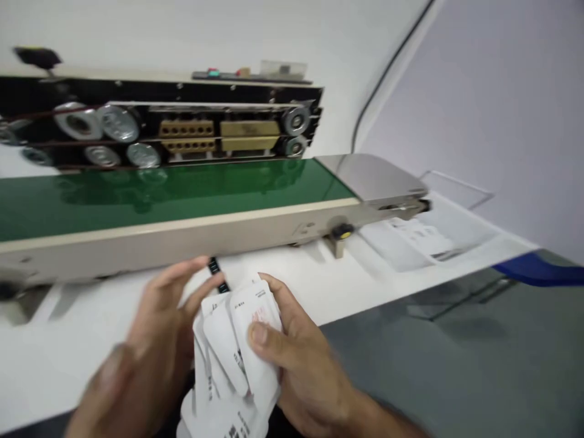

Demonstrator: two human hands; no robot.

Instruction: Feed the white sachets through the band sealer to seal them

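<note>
Both my hands hold a fanned stack of white printed pouches [237, 353] low in the middle of the view. My right hand [301, 359] wraps the stack from the right, thumb pressed on the top pouch. My left hand [155, 340] grips the stack's left side, fingers curled over its upper edge. The hands are a little in front of a band sealing machine, whose green conveyor belt [173, 191] runs across the view. The picture is blurred by motion.
The sealer's black head with rollers and brass blocks [182, 131] stands behind the belt. At the belt's right end, a steel plate [374, 176] leads to a clear tray [429, 237] with white pouches in it. The machine sits on a white table [68, 353]; grey floor lies right.
</note>
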